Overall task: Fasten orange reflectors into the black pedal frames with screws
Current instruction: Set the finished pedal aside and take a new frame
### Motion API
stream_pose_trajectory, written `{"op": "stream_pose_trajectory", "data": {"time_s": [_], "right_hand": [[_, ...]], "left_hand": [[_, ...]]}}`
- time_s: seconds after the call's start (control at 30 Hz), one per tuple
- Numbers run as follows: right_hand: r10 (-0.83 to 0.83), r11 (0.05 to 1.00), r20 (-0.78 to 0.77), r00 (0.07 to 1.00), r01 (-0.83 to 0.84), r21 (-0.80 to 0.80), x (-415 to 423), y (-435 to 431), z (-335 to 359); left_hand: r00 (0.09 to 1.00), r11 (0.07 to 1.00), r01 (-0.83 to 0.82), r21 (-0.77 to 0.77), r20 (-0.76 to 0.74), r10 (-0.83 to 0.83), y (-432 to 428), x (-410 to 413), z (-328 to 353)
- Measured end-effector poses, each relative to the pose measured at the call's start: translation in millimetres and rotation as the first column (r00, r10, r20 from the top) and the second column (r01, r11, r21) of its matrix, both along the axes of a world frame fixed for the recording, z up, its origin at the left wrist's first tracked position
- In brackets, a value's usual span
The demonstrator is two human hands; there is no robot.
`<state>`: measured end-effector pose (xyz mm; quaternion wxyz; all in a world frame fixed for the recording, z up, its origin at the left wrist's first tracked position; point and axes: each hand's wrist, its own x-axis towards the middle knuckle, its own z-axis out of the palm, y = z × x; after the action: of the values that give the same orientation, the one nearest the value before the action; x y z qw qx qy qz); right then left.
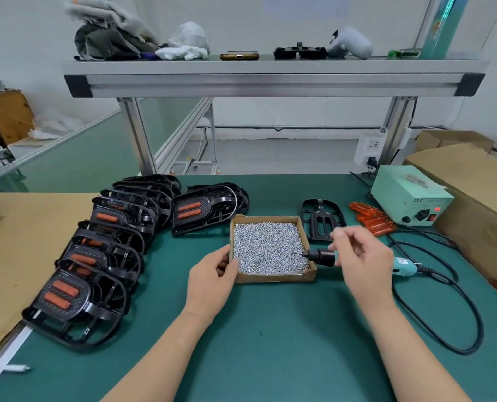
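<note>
Cardboard tray (270, 277) held L hand (212, 280), driver (322, 255) R hand (360, 256)

One wide-angle head view looks forward and down from above the near edge of the counter (270, 343). It sits close, with a shelf (273, 76) straight ahead at the top.

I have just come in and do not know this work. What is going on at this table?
A person's right hand holds a teal electric screwdriver, its bit over a cardboard tray of small silver screws; the left hand grips the tray's left edge. One empty black plastic pedal frame lies behind the tray beside loose orange reflectors. Frames fitted with reflectors are stacked on the left.
</note>
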<state>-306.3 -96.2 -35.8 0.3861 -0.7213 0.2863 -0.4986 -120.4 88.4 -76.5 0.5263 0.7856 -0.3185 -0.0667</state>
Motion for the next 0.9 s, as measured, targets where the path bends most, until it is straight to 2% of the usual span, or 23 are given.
{"op": "stream_pose_trajectory", "data": {"time_s": [0.07,0.1,0.2,0.27,0.37,0.53,0.7,0.77,0.9], "right_hand": [[-0.097,0.993,-0.198,0.975,0.082,-0.083,4,-29,9],[-0.135,0.989,-0.353,0.926,0.102,-0.111,7,-45,12],[-0.11,0.993,-0.772,0.626,0.095,-0.065,18,-85,14],[-0.045,0.998,-0.889,0.456,0.06,-0.02,24,-99,13],[-0.012,0.999,-0.938,0.348,0.033,-0.001,29,-107,15],[-0.02,1.0,-0.943,0.333,0.014,-0.016,32,-109,17],[-0.112,0.992,-0.9,0.422,-0.009,-0.128,25,-109,14],[-0.148,0.983,-0.861,0.486,-0.023,-0.182,23,-107,14],[-0.202,0.962,-0.703,0.682,0.003,-0.273,20,-104,19]], "left_hand": [[1.0,1.0,0.02,0.003,-0.016,-0.02,1,2,-1],[0.999,1.0,0.027,0.0,-0.031,-0.027,2,2,-2],[0.998,0.999,0.033,-0.019,-0.055,-0.034,2,4,-4],[0.998,0.999,0.038,-0.034,-0.049,-0.04,2,5,-2],[0.998,0.998,0.04,-0.042,-0.04,-0.041,1,4,-1],[0.999,0.998,0.037,-0.056,-0.012,-0.038,0,4,-1],[0.999,0.998,0.03,-0.061,-0.019,-0.031,-1,4,-3],[0.999,0.998,0.015,-0.06,-0.04,-0.018,-1,5,-5],[0.998,0.998,0.007,-0.055,-0.065,-0.011,-1,5,-5]]}}
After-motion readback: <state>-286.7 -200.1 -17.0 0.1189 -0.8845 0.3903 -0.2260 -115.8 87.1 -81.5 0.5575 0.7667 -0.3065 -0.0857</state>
